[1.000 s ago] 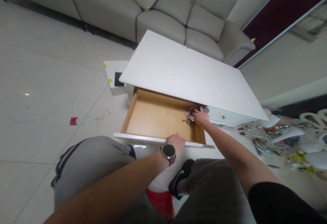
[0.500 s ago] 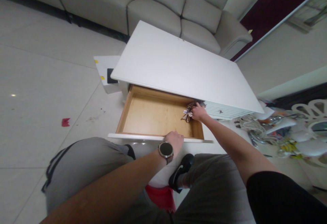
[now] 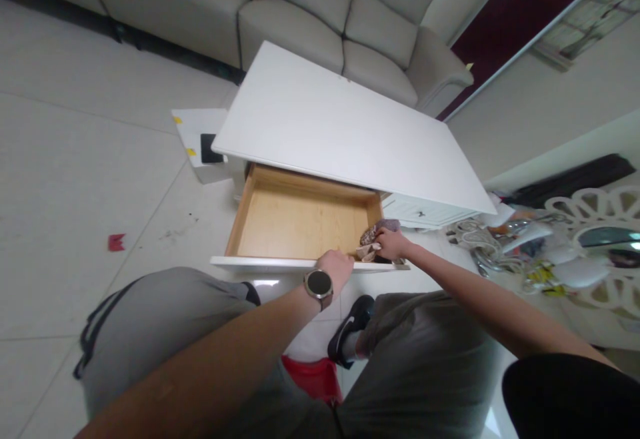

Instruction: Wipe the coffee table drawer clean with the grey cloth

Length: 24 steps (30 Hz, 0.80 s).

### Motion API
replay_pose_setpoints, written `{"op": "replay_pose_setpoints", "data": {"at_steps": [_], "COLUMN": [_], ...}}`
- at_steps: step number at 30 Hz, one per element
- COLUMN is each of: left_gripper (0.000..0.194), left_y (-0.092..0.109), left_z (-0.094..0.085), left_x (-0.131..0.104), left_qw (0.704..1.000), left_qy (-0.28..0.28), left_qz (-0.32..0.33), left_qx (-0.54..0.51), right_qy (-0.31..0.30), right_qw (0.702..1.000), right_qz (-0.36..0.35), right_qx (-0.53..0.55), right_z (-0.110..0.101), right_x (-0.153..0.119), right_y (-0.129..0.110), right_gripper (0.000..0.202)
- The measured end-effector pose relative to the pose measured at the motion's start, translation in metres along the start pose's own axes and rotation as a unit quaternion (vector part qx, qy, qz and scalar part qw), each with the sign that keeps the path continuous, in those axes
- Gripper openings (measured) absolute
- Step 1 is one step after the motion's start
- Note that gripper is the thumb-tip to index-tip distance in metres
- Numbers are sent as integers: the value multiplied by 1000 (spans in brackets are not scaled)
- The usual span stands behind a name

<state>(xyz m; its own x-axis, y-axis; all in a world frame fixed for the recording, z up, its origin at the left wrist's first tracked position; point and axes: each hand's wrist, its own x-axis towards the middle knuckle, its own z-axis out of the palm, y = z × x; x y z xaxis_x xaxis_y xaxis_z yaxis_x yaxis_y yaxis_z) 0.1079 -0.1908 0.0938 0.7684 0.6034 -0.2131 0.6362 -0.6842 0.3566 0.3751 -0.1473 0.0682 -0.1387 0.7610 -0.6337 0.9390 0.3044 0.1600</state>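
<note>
A wooden drawer (image 3: 300, 219) is pulled out of a white coffee table (image 3: 340, 119). My left hand (image 3: 336, 267), below a wrist watch (image 3: 319, 283), is closed over the top of the drawer's white front panel (image 3: 265, 263). At the drawer's near right corner, my right hand (image 3: 393, 244) grips a crumpled, brown-patterned cloth (image 3: 370, 235) that lies against the right side wall. Part of the cloth is hidden by the fingers.
A grey sofa (image 3: 295, 32) runs behind the table. A white box (image 3: 193, 122) with a dark flat item stands at the table's left. Several cables and oddments (image 3: 520, 239) lie to the right. A red scrap (image 3: 116, 242) is on the floor, and a red stool (image 3: 315, 379) is below me.
My right hand has moved with the cloth from the drawer's back right corner along the side wall toward its front. My left hand stays on the front panel.
</note>
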Motion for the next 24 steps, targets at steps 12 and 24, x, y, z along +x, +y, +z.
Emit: {"op": "replay_pose_setpoints", "data": {"at_steps": [12,24], "left_gripper": [34,27], "left_y": [0,-3], "left_z": [-5,2], "left_x": [2,22], "left_qw": [1000,998], "left_qy": [-16,11], "left_qz": [9,57], "left_qx": [-19,-13], "right_qy": [95,153], "right_qw": [984,986], "right_qz": [-147,-49], "right_qx": [4,-45], "right_z": [27,-22], "right_x": [16,93], "right_y": [43,59], "right_gripper": [55,42]}}
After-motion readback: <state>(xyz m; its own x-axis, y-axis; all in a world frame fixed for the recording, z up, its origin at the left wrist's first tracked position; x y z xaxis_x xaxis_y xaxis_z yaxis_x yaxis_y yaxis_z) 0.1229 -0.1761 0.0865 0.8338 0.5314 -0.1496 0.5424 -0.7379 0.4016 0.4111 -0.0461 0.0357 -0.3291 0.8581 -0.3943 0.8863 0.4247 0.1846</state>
